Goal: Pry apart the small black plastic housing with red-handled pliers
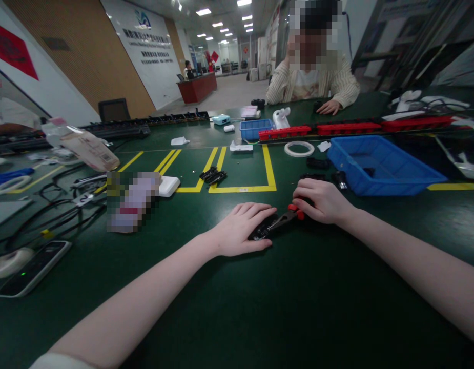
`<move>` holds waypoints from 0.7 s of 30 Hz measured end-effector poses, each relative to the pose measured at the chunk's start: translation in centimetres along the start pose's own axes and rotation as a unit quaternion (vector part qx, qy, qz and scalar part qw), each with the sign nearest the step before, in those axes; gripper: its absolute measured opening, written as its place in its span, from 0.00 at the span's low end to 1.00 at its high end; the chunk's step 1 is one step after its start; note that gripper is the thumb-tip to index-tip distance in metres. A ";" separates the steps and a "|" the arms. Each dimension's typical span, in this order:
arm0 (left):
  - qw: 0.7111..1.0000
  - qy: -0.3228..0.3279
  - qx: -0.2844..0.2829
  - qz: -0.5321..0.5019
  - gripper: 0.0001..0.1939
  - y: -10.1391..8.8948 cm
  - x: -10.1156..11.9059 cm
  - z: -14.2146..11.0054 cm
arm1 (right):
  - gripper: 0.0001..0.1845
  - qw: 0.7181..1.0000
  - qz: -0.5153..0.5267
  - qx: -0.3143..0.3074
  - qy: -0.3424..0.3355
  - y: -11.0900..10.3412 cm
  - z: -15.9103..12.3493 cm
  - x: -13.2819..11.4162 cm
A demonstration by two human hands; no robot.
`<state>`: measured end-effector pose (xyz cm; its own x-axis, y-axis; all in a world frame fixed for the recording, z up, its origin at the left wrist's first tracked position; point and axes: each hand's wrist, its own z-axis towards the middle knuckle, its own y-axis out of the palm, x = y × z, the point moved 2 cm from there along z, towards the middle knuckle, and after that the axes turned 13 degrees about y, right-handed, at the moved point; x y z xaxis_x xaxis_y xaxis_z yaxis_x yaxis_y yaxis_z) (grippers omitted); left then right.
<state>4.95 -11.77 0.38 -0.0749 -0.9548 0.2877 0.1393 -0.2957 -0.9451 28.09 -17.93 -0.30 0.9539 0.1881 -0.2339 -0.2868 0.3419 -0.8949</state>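
My left hand (242,228) lies palm down on the green table (283,307), fingers together, pressing a small black part (259,233) that shows at its fingertips. My right hand (321,201) is closed round the red handles of a pair of pliers (285,219). The pliers' dark jaws point left and meet the black part under my left fingers. Both forearms reach in from the bottom of the view.
A large blue bin (378,166) stands right of my hands, with small black parts (317,164) beside it. Several black pieces (212,176) lie inside yellow floor-tape lines. A tape roll (299,148), red racks (336,129) and a seated person (313,77) are behind. Cables, a phone (33,267) lie left.
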 end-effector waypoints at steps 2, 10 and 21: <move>1.000 0.000 0.000 0.001 0.32 -0.1 0.0 0.0 | 0.21 1.000 -0.003 0.003 0.003 -0.1 0.0 0.3; 1.000 0.004 0.015 -0.001 0.32 0.1 0.0 -0.1 | 0.20 1.000 0.009 0.011 0.013 -0.2 -0.1 0.9; 0.998 -0.031 0.054 -0.026 0.21 0.1 -0.2 -0.1 | 0.18 0.998 0.048 0.030 0.031 0.0 -0.2 1.2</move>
<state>4.89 -11.60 0.24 -0.0246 -0.9374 0.3474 0.2432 -0.3427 -0.9074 29.28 -17.83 -0.68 0.9248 0.1659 -0.3424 -0.3804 0.3800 -0.8432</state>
